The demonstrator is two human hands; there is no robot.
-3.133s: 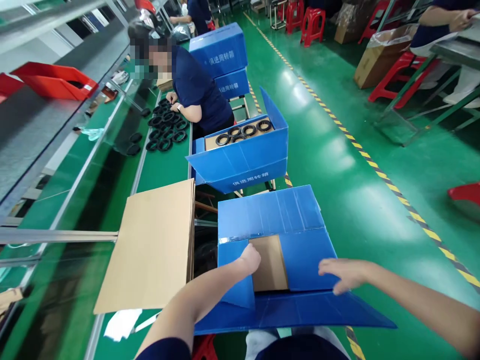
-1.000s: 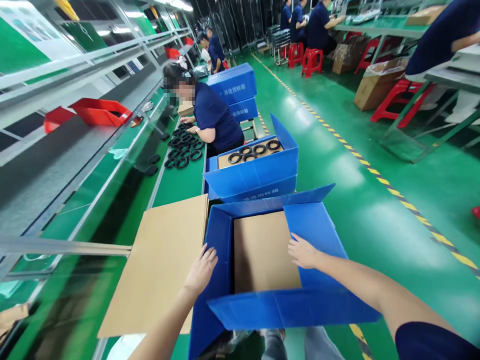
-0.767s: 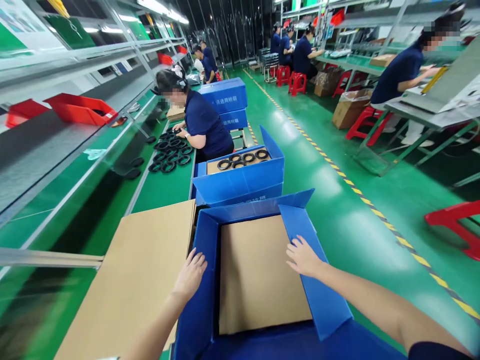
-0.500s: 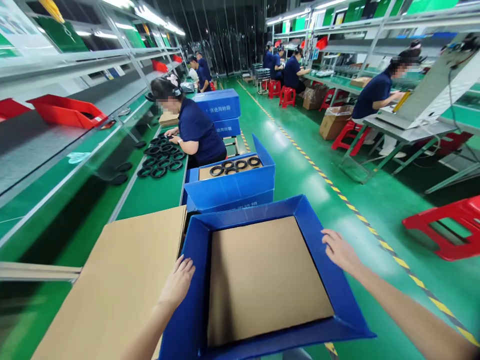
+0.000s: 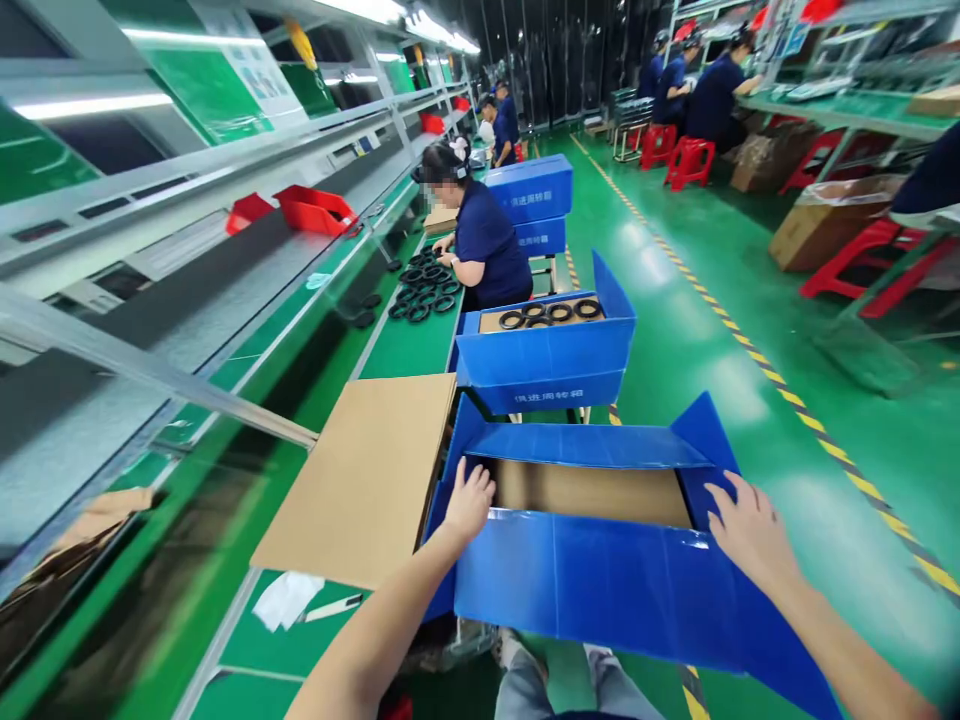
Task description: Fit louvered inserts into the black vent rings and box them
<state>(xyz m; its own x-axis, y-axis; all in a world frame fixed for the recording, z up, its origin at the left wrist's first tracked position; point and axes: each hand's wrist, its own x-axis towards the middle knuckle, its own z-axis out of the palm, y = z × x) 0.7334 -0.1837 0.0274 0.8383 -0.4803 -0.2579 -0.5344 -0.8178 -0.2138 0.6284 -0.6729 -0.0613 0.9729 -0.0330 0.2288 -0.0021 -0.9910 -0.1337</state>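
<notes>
A blue corrugated plastic box (image 5: 592, 580) stands in front of me, its near and far flaps leaning in over the opening. Between the flaps a brown cardboard sheet (image 5: 592, 492) shows inside; most of it is hidden. My left hand (image 5: 471, 498) lies at the box's left side, by the left end of the near flap, fingers apart. On the right side flap rests my right hand (image 5: 750, 528), its fingers spread. Neither hand is closed round anything. Left of the box, flat cardboard sheets (image 5: 360, 475) lie stacked on the green bench.
A white crumpled tissue (image 5: 287, 600) and a white-handled cutter (image 5: 332, 608) lie on the bench. Ahead, a second blue box (image 5: 544, 350) holds black rings (image 5: 559, 313). A seated co-worker (image 5: 487, 240) handles more black rings (image 5: 424, 285). Red stools (image 5: 688, 163) stand across the aisle.
The near and far flaps have come inward over the opening, covering much of the cardboard inside. Both hands have shifted along the box sides. My view has turned left and down.
</notes>
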